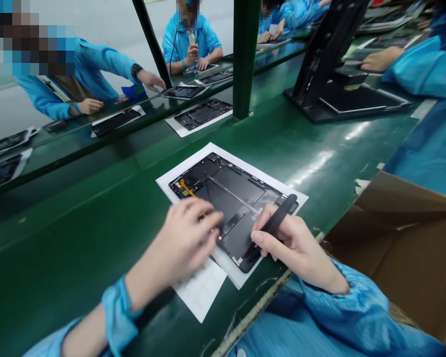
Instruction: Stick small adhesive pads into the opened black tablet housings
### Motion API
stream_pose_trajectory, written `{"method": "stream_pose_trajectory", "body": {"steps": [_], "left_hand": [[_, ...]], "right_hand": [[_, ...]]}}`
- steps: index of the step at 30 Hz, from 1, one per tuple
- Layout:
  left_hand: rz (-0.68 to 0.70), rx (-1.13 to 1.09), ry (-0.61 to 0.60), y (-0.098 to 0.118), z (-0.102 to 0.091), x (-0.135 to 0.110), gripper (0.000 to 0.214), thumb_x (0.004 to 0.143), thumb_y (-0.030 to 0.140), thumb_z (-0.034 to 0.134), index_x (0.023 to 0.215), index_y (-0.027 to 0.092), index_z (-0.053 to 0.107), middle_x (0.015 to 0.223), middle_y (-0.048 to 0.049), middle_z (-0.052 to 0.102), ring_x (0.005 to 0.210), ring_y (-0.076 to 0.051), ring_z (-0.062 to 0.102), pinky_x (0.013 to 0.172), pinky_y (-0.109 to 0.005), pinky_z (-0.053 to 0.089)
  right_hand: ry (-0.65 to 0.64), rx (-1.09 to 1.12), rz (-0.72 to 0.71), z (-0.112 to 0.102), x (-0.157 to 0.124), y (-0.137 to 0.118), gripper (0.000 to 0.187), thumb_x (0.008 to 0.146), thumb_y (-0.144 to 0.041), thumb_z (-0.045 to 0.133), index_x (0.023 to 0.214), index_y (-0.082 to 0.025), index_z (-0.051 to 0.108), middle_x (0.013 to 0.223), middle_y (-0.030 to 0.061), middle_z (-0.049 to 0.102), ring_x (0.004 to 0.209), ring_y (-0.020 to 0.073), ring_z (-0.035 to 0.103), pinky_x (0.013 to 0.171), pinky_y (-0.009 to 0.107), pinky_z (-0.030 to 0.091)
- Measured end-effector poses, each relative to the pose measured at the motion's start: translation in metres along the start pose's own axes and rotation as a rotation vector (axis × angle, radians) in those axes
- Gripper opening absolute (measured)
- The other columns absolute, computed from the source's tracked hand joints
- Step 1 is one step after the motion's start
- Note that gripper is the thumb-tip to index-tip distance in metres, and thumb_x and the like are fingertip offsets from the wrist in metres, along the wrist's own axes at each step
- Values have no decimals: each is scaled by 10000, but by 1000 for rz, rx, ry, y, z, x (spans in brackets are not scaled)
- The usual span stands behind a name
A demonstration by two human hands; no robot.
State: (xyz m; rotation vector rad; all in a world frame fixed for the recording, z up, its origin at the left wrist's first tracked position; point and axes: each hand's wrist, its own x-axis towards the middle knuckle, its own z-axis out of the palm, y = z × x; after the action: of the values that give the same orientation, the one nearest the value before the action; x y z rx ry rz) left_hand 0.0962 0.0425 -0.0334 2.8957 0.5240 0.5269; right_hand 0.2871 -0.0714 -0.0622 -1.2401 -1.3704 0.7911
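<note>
An opened black tablet (230, 193), inner parts up, lies on a white sheet (223, 151) on the green bench. An orange flex cable (186, 190) runs along its left end. My left hand (182, 243) rests on the tablet's near left part, fingers curled and pressing down, blurred at the tips. My right hand (297, 248) grips a black pen-like tool (273, 225) whose tip points down at the tablet's near edge.
A small white sheet (202, 292) lies near the bench edge. A green post (245, 59) and a black stand (330, 74) rise beyond. More tablets on sheets (202, 115) lie farther off. Co-workers in blue coats sit opposite and right. A cardboard box (405, 248) stands right.
</note>
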Motion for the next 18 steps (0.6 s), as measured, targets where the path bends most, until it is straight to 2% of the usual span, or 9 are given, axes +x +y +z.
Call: {"method": "stream_pose_trajectory", "body": {"steps": [2, 3, 5, 8, 12, 15, 18], "left_hand": [[-233, 46, 14, -34, -3, 20, 306, 885, 254, 485, 1164, 175, 584, 1244, -120, 489, 1160, -304, 417, 989, -497, 343], [-305, 63, 32, -53, -4, 30, 351, 880, 259, 496, 1211, 157, 551, 1274, -139, 455, 1181, -324, 398, 987, -519, 340], [-457, 67, 43, -89, -6, 44, 382, 874, 247, 534, 1231, 113, 511, 1192, -148, 495, 1114, -303, 469, 933, -495, 405], [-604, 23, -12, -125, -9, 51, 226, 923, 266, 541, 1084, 110, 561, 978, -65, 588, 868, -188, 592, 784, -368, 506], [-642, -42, -93, -141, -9, 45, 233, 932, 331, 548, 917, 105, 601, 843, -20, 606, 731, -140, 602, 688, -295, 522], [-680, -77, -85, -144, -4, 39, 224, 928, 327, 557, 942, 106, 594, 844, -24, 603, 717, -132, 598, 680, -294, 524], [-748, -125, -19, -141, 5, 37, 220, 924, 319, 563, 997, 112, 586, 922, -44, 604, 791, -151, 604, 724, -321, 527]], "right_hand": [[-6, -13, 1, 0, 1, 1, 221, 909, -320, 536, 745, -174, 520, 682, -19, 476, 519, 99, 484, 459, 215, 398], [-8, -20, 3, 0, 1, 2, 226, 911, -330, 532, 747, -174, 521, 677, -19, 475, 520, 102, 483, 462, 218, 398], [-16, -33, 3, 1, 1, 3, 244, 916, -354, 521, 751, -174, 521, 659, -21, 472, 518, 107, 483, 462, 221, 393], [-30, -26, 14, 2, 1, 6, 287, 925, -406, 498, 758, -174, 523, 646, -22, 472, 513, 110, 493, 459, 217, 392], [-51, 7, 67, 3, 0, 14, 348, 926, -468, 475, 742, -176, 522, 650, -14, 481, 514, 114, 512, 462, 212, 404], [-56, -8, 108, 4, -2, 21, 387, 899, -522, 495, 728, -179, 549, 649, -1, 505, 527, 127, 513, 475, 221, 421], [9, 18, 191, 7, -5, 27, 459, 835, -626, 529, 703, -188, 564, 605, -3, 502, 489, 127, 492, 418, 215, 379]]}}
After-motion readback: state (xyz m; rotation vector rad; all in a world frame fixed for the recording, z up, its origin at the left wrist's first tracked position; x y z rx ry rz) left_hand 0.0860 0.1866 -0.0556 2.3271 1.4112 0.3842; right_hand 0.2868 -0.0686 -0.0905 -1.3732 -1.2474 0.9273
